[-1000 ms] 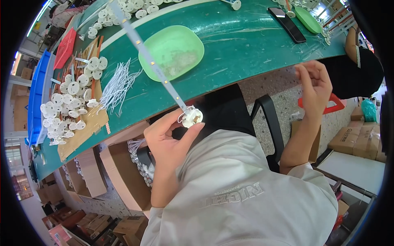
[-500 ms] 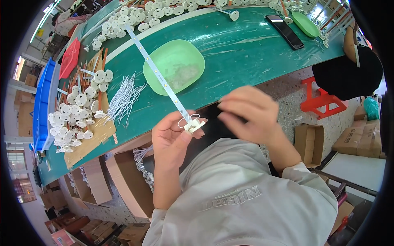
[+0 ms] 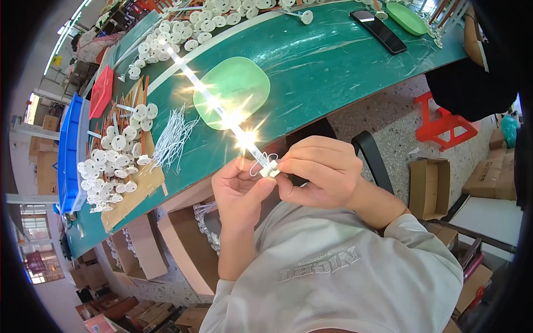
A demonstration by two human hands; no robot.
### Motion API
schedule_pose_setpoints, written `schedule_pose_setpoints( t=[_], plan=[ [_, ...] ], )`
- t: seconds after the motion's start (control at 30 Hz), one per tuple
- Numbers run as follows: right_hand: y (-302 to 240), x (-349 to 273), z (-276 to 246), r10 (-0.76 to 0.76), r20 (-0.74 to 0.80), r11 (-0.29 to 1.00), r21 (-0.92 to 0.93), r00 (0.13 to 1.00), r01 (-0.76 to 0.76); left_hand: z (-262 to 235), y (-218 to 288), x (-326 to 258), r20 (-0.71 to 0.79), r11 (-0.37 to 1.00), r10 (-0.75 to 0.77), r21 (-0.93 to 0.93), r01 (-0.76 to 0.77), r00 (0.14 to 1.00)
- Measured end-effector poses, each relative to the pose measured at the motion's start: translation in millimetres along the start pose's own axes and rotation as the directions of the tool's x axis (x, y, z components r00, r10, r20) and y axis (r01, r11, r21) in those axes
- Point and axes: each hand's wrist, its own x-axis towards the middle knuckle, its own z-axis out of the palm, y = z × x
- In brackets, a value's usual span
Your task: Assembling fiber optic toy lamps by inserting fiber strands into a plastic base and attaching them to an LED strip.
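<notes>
- I see both hands meeting at chest height, just off the near edge of the green tabletop point(image 3: 333, 66), over a grey sweatshirt.
- My left hand point(image 3: 240, 186) is clenched around the small white connector point(image 3: 270, 169), thumb and fingers pinching it from the left.
- My right hand point(image 3: 316, 172) grips the same connector from the right, fingertips pressed against it and touching the left hand's thumb.
- A thin white wire loop point(image 3: 258, 164) curls out of the connector just above the left thumb.
- A long lit strip point(image 3: 214, 102) runs from the connector up and away across the tabletop, glaring brightly, and passes over a pale green tray point(image 3: 244, 83).
- A bundle of white wires point(image 3: 172, 136) lies on the tabletop left of the tray.
- Further left, a heap of white round parts point(image 3: 114, 161) sits on brown cardboard point(image 3: 133, 191), beside a blue bin point(image 3: 69, 150).
- A black phone point(image 3: 380, 30) lies well apart at the far right of the tabletop, near a second green tray point(image 3: 408, 16).
- A black chair back point(image 3: 373, 161) stands just right of my right hand.
</notes>
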Motion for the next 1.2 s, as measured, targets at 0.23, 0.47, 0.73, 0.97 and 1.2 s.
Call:
schedule_pose_setpoints(
  t=[0.23, 0.47, 0.73, 0.97, 1.2],
  plan=[
    [9.7, 14.5, -8.0, -0.046, 0.16, 0.984, 0.175, 0.986, 0.018, 0.7, 4.3, 1.9, -0.015, 1.0, 0.0, 0.015, 0.0, 1.0],
    [5.0, 29.3, 20.8, -0.054, 0.24, 0.993, 0.114, 0.969, 0.028, -32.7, 14.2, 4.6, 0.035, 0.992, 0.113, 0.054, -0.115, 0.993],
    [43.5, 69.2, 54.3, -0.134, 0.399, 0.969, 0.242, 0.907, 0.037, -66.1, 28.1, 37.2, 0.061, 0.995, 0.09, -0.04, -0.087, 0.994],
    [89.2, 107.2, 71.1, 0.234, 0.869, 0.972, -0.214, 0.437, -0.096, -97.7, 21.4, 58.9, -0.245, 0.977, 0.214, 0.035, -0.212, 0.946],
    [102.7, 101.9, 89.3, 0.195, 0.967, 0.979, -0.202, 0.162, 0.026, -91.1, 17.0, 52.4, -0.153, 0.949, 0.277, 0.197, -0.245, 0.949]
  ],
)
